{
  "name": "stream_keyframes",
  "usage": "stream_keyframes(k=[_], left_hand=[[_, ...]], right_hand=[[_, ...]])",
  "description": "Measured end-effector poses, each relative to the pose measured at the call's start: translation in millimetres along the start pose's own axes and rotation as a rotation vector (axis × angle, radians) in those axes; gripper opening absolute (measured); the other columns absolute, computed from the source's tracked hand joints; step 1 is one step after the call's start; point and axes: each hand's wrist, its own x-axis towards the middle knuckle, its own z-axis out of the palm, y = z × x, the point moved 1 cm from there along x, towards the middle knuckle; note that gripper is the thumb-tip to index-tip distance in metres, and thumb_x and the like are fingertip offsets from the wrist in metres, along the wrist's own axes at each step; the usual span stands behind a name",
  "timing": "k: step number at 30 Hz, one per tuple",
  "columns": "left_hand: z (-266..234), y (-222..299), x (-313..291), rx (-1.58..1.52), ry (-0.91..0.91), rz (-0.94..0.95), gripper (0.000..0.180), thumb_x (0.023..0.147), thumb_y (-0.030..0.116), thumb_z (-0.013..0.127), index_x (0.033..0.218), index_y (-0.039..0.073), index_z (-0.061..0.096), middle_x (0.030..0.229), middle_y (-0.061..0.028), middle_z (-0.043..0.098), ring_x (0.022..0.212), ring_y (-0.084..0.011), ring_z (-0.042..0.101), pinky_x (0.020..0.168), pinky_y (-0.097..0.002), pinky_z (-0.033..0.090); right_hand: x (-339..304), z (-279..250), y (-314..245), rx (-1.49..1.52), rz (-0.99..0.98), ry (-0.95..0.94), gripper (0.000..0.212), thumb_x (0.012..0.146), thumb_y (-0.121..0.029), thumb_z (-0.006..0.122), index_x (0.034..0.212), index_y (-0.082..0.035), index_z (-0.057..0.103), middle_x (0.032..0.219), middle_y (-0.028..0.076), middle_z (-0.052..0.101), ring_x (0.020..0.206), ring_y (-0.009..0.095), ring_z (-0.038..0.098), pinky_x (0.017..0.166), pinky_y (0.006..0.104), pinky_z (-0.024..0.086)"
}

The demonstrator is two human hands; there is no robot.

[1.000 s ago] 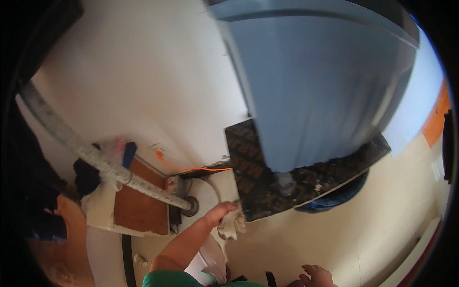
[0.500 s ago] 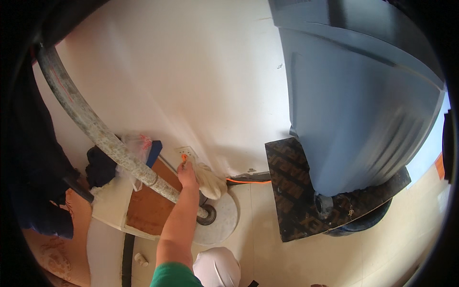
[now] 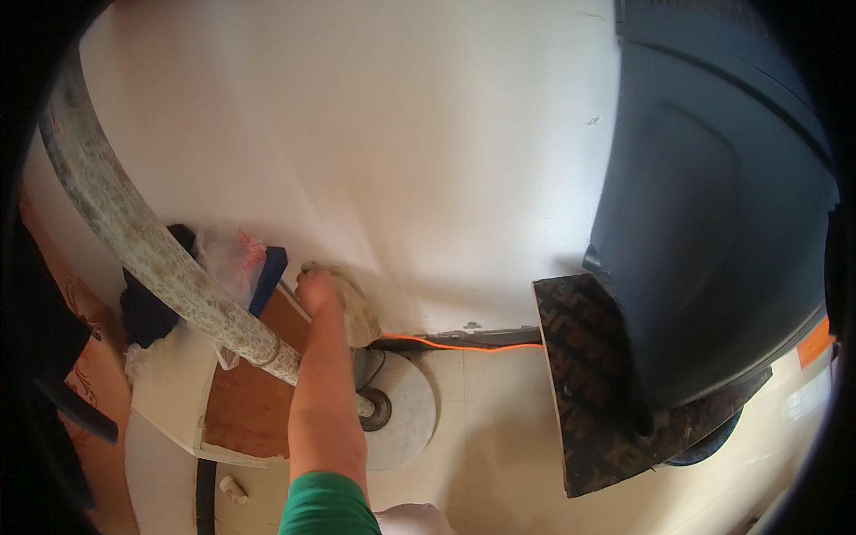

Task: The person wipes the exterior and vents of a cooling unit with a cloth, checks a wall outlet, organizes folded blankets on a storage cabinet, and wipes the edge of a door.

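Observation:
My left hand point(image 3: 315, 287) reaches low to the white wall, its bare forearm coming out of a green sleeve. The fingers are closed at the upper end of a bunched beige cloth point(image 3: 355, 308), which hangs down against the wall. My fingertips are partly hidden, and the wall socket is not visible behind hand and cloth. An orange cord point(image 3: 481, 347) runs from beside the cloth along the foot of the wall. Just below stands a round white stone base point(image 3: 406, 419) with a dark collar, holding a thick mottled pole point(image 3: 165, 254). My right hand is outside the view.
A large dark grey-blue casing point(image 3: 713, 223) rests on a patterned black board point(image 3: 584, 383) at the right. Left of my arm are a brown-and-cream box point(image 3: 245, 410), a clear plastic bag point(image 3: 227, 267) and a blue object point(image 3: 269, 281). A small pale cylinder point(image 3: 234, 489) lies on the floor.
The view has shifted. The socket and the orange plug in my left fingers, both visible before, are now hidden. The beige cloth sits higher, up by my hand.

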Motion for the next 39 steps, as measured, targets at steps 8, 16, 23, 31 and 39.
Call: stream_keyframes(k=[8,16,23,31,39], left_hand=[[4.8,40.2,-73.1,0.527,0.025,0.157,0.032,0.08,0.023,0.051,0.106,0.005,0.051,0.103,-0.0202,0.05,0.088,-0.0339,0.056,0.073,-0.0417,0.048],[4.5,34.3,-101.1,0.248,-0.165,0.442,0.031,0.08,0.021,0.05,0.108,0.011,0.055,0.106,-0.0137,0.051,0.095,-0.0315,0.054,0.079,-0.0402,0.044],[-5.0,51.4,-76.4,0.259,0.145,0.051,0.04,0.082,0.023,0.049,0.121,0.015,0.044,0.105,-0.0166,0.048,0.086,-0.0343,0.057,0.07,-0.0428,0.047],[20.2,50.2,-116.1,0.526,-0.038,0.322,0.029,0.083,0.023,0.049,0.109,0.011,0.052,0.104,-0.0159,0.049,0.09,-0.0313,0.055,0.076,-0.041,0.045],[13.3,51.7,-72.5,0.244,0.158,0.026,0.024,0.084,0.02,0.044,0.103,0.007,0.052,0.099,-0.0165,0.052,0.087,-0.034,0.055,0.075,-0.0402,0.046]], right_hand=[[9.4,-16.5,-42.9,-0.039,0.08,-0.172,0.038,0.078,-0.03,0.05,0.111,-0.012,0.056,0.107,0.015,0.058,0.1,0.033,0.053,0.087,0.0394,0.042],[49.6,-7.3,-35.2,-0.104,0.002,-0.196,0.038,0.078,-0.032,0.048,0.11,-0.013,0.057,0.103,0.016,0.06,0.097,0.033,0.055,0.085,0.0407,0.044],[46.8,-9.2,-41.3,-0.087,0.043,-0.19,0.038,0.077,-0.032,0.049,0.109,-0.015,0.057,0.101,0.016,0.06,0.095,0.033,0.056,0.083,0.0402,0.045],[42.5,-1.7,-40.8,-0.068,-0.007,-0.192,0.035,0.076,-0.031,0.053,0.106,-0.013,0.059,0.099,0.014,0.062,0.093,0.031,0.057,0.082,0.0386,0.046],[50.9,3.2,-30.2,-0.033,-0.011,-0.126,0.035,0.077,-0.031,0.05,0.106,-0.013,0.058,0.098,0.015,0.062,0.093,0.032,0.057,0.08,0.0397,0.046]])
